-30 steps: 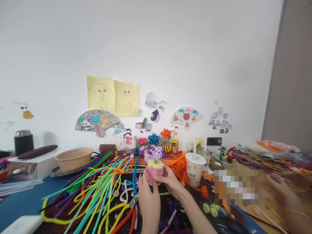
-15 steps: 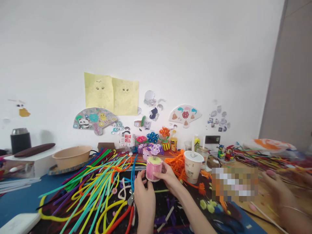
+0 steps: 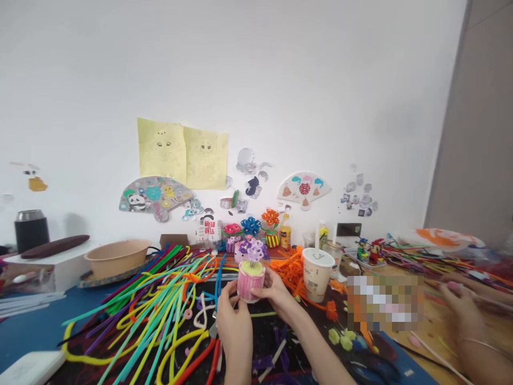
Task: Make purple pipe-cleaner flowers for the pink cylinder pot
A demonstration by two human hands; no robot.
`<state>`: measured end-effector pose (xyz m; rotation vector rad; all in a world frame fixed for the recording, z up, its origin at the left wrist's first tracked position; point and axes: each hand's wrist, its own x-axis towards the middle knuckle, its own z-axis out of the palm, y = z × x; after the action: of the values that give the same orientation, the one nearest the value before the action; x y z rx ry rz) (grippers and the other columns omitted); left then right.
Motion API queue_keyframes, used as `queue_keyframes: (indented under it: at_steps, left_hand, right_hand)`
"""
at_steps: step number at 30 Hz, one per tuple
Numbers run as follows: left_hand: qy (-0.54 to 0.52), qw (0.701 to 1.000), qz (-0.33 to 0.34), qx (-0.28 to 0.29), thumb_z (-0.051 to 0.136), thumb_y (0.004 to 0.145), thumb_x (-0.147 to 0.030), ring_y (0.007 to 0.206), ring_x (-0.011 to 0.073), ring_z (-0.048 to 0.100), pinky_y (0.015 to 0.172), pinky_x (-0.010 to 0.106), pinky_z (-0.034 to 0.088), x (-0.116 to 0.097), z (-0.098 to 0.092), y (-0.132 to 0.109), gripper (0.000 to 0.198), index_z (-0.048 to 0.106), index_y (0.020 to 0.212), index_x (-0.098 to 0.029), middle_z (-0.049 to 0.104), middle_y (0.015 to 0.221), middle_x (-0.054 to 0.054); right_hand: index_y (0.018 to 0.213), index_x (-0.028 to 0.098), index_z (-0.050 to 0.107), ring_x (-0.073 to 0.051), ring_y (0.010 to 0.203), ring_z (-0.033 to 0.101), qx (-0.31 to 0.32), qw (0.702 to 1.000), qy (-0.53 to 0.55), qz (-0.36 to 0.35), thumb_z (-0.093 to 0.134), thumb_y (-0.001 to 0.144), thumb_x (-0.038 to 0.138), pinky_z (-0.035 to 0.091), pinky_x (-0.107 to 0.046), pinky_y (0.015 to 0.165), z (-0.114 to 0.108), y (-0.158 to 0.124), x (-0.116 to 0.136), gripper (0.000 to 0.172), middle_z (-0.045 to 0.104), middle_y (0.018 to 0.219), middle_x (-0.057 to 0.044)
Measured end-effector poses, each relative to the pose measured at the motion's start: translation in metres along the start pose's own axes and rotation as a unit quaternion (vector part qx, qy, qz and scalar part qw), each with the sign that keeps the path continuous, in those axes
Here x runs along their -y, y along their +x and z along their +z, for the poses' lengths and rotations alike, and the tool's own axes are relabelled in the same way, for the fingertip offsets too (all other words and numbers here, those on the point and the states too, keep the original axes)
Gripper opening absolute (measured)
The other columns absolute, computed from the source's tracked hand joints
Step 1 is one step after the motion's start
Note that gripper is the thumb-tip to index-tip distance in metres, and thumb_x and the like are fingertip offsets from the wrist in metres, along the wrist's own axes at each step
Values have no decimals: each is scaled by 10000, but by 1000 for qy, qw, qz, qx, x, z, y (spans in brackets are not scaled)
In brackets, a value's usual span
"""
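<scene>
A small pink pot [image 3: 249,285] made of pipe cleaners, with a yellow top and a purple flower [image 3: 253,250] on a thin stem, is held above the table. My left hand [image 3: 234,321] grips its left side with thumb and fingers. Around the pot's right side my right hand [image 3: 276,295] is wrapped. Loose pipe cleaners [image 3: 160,299] in many colours lie spread to the left of my hands.
A paper cup with a straw [image 3: 316,274] stands right of the pot, next to orange pipe cleaners [image 3: 294,267]. Red-handled pliers [image 3: 212,350] lie by my left wrist. A tan bowl [image 3: 117,258] sits at left. Another person's hand [image 3: 460,315] works at far right. Finished flower pots [image 3: 250,230] line the wall.
The pot has dropped slightly lower and nearer in my hands, both grips unchanged. The other person's hand at right has shifted a little.
</scene>
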<state>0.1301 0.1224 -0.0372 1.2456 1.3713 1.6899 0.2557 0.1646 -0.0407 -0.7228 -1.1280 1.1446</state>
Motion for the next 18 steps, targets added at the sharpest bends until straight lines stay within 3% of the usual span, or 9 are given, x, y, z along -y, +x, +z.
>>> queue_keyframes:
  at_steps: [6, 11, 18]
  left_hand:
    - [-49, 992, 8, -112, 468, 694, -236, 819, 227, 642, 756, 359, 497, -7, -5, -3, 263, 630, 898, -203, 682, 928, 67]
    - [-98, 979, 18, -176, 501, 660, -283, 677, 211, 605, 624, 340, 455, -12, -5, -4, 203, 637, 788, -203, 664, 769, 41]
    - [-189, 938, 130, -259, 525, 711, -227, 589, 150, 554, 572, 289, 436, -37, -8, -19, 93, 591, 646, -216, 587, 628, -26]
  right_hand:
    - [1098, 209, 620, -292, 1158, 613, -8, 1000, -2, 11, 920, 377, 222, 425, -463, 1024, -5, 2, -3, 781, 689, 1197, -104]
    - [1072, 216, 639, -300, 1126, 634, -6, 1000, -11, 19, 917, 372, 208, 437, -480, 1014, -5, 1, -6, 754, 718, 1135, -93]
    - [1090, 223, 637, -293, 1099, 646, -4, 1000, -16, 22, 900, 418, 199, 453, -471, 991, -2, -2, -8, 722, 723, 1107, -82]
